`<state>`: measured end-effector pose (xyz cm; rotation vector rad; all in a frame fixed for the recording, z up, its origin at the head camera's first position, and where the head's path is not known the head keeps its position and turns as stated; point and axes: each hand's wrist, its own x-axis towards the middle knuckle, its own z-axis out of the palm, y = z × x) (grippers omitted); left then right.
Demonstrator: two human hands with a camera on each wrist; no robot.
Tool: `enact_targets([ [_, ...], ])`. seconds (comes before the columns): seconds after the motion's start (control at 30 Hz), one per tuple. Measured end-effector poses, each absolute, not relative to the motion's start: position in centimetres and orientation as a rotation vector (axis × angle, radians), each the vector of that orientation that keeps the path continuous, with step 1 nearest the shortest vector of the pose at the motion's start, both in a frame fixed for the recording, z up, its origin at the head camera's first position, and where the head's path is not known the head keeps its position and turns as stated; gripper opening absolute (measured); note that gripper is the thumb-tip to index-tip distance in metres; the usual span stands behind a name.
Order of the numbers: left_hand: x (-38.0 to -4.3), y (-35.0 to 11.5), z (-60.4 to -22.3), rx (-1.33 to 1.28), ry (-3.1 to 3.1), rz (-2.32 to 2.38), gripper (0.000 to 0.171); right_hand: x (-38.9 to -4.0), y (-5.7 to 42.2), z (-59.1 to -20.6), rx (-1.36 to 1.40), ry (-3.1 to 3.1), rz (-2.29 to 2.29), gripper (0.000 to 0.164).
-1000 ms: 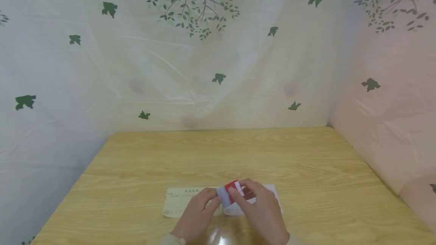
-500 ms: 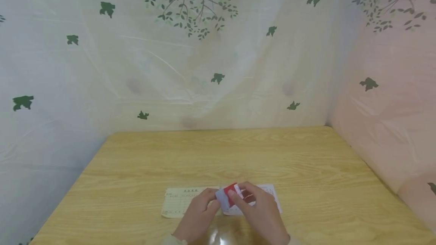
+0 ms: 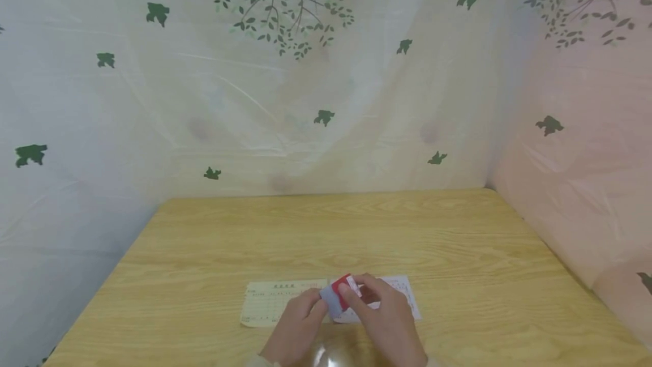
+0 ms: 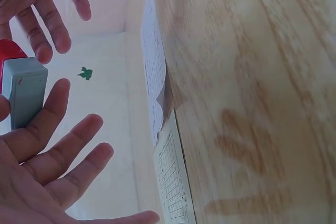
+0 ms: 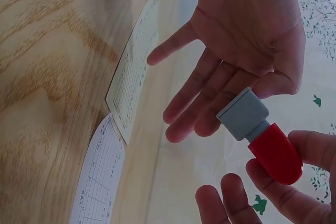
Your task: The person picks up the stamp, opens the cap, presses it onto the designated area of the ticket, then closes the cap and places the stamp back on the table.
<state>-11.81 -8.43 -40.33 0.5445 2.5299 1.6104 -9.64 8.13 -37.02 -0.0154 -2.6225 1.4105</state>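
Note:
Both hands hold a small red and grey stamp [image 3: 331, 302] above two paper slips near the table's front. My left hand [image 3: 297, 324] pinches the grey block end [image 5: 244, 115] between thumb and index finger, its other fingers spread. On the opposite side, my right hand [image 3: 387, 313] grips the red body [image 5: 276, 156] with thumb and fingers. A narrow grey neck shows between block and body in the right wrist view. A white label [image 3: 354, 285] marks the red part's end. The block's face is turned toward the left palm.
A yellowish printed form [image 3: 260, 303] lies at left on the wooden table [image 3: 326, 231]. Beside it is a white printed slip [image 3: 407, 293] with a lifted, curled edge. A pale curtain [image 3: 254, 101] with green leaf and bird prints surrounds the table.
The stamp and both hands have come slightly down and left in the head view, which has itself shifted a little. Both hands keep their hold.

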Motion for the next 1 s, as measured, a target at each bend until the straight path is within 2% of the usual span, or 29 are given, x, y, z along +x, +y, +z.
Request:
enact_targets([
  [0.23, -11.84, -8.25, -40.29, 0.545, 2.512, 1.599, 0.022, -9.56, 8.31, -37.15, -0.002, -2.658, 1.391, 0.033],
  [0.57, -11.93, -8.00, -39.99, 0.590, 2.561, 1.574, 0.019, -9.51, 8.50, -37.37, 0.037, -2.647, 1.423, 0.028],
  [0.83, -11.91, -7.75, -40.01, 0.614, 2.695, 1.490, 0.017, -9.50, 8.54, -37.04, 0.056, -2.651, 1.465, 0.035],
  [1.0, -11.95, -7.64, -40.07, 0.645, 2.734, 1.475, 0.018, -9.34, 8.58, -36.85, 0.061, -2.639, 1.426, 0.033],
])
